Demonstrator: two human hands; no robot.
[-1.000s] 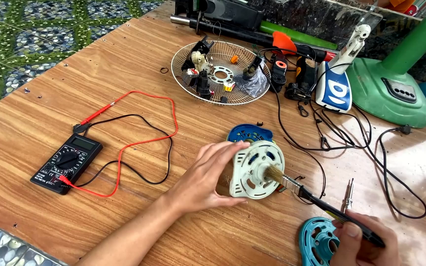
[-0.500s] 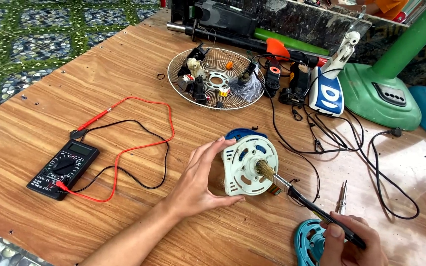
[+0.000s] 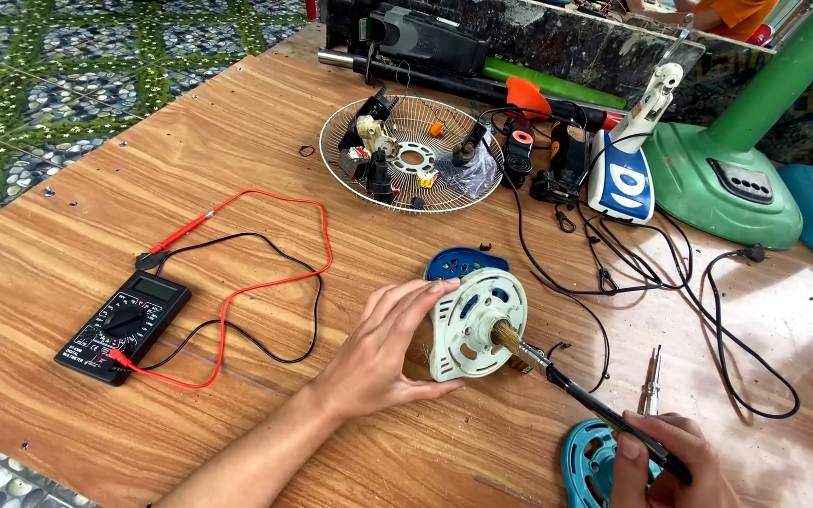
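Right now the left hand [image 3: 378,353] has its grip clenched around a pale, round plastic motor housing [image 3: 472,325], fingers curled over the rim and holding it tilted on edge just above the desk [image 3: 237,141], near its middle. Meanwhile the right hand [image 3: 665,461], low at the frame's edge, has its grip closed on the dark handle of a soldering iron [image 3: 581,395], whose thin metal tip meets the brassy shaft at the housing's centre. Behind the housing lies a blue plastic cover [image 3: 458,263], partly hidden by it; under the right hand sits a teal slotted disc [image 3: 587,463], and just beside it a small screwdriver [image 3: 650,381]. Black cables [image 3: 708,310] loop across the wood between these and the far things. Well to the left rests a black multimeter [image 3: 124,326] with red and black leads [image 3: 265,282] curling away. Farther back stands a round wire fan grille [image 3: 411,155] used as a tray for small parts, then a blue-and-white appliance [image 3: 625,174] and a green fan base [image 3: 722,174]. The desk is grained brown plywood.
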